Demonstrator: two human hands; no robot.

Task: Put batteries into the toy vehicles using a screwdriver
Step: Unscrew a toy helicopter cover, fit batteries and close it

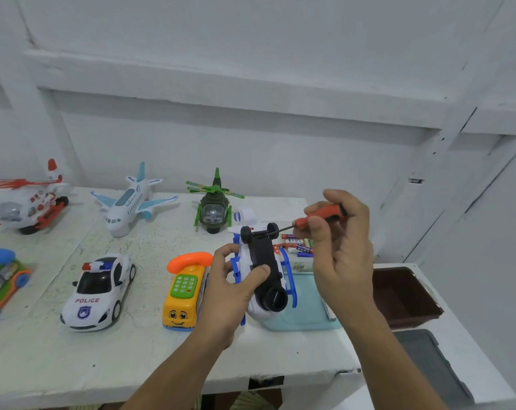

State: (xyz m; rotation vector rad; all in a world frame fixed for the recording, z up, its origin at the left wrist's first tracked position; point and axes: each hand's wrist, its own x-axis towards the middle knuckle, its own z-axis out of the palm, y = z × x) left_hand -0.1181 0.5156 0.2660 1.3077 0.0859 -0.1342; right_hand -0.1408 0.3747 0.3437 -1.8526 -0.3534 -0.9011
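Two hands: left hand fingers clasp the upturned helicopter, right hand fingers grip the screwdriver

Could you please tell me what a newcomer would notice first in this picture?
The two hands at centre: the left hand holds a white-and-blue toy belly-up, and the right hand points an orange screwdriver at its black underside. Behind them lies a pile of batteries; a police car stands at front left.

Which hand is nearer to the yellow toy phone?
Left. The left hand is just right of the yellow toy phone; the right hand is much farther right.
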